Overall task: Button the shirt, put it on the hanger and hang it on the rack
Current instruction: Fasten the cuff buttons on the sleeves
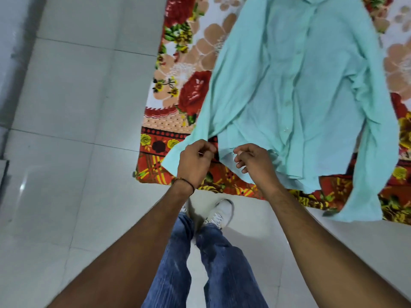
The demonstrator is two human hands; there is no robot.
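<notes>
A mint-green long-sleeved shirt [295, 85] lies front up on a floral blanket, collar at the far end, its button placket running down the middle. One sleeve stretches toward the near left, the other hangs over the blanket's near right edge. My left hand [195, 162] is curled at the cuff of the near-left sleeve and pinches its edge. Beside it, my right hand [253, 158] pinches the left corner of the bottom hem between thumb and forefinger. No hanger or rack is in view.
The red, orange and white floral blanket [178, 90] covers a raised surface ahead. Pale glossy floor tiles [66, 130] spread to the left and beneath me. My jeans and white shoes [220, 212] stand just before the blanket's edge.
</notes>
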